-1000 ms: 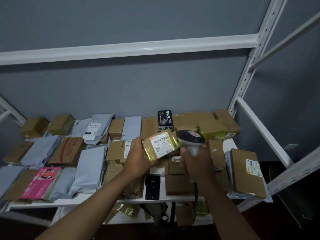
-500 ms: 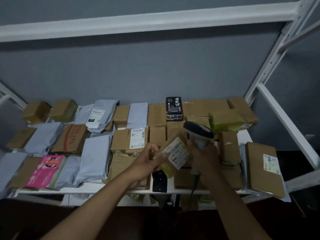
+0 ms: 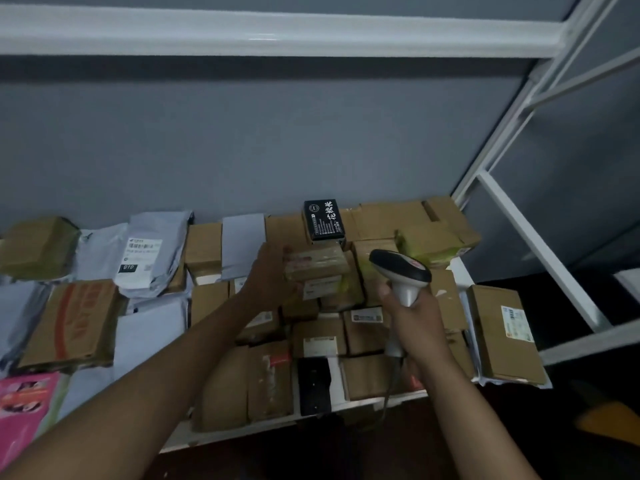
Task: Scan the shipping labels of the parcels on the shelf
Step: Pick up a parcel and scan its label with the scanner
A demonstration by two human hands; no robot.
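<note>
The small parcel has moved from mid-air back onto the stacked boxes, left hand grasping it. Right hand grips the scanner; a black box stands just behind.

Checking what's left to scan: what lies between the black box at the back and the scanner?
In the head view, brown cardboard parcels fill the stretch between the black box and the scanner; no bare shelf shows.
</note>
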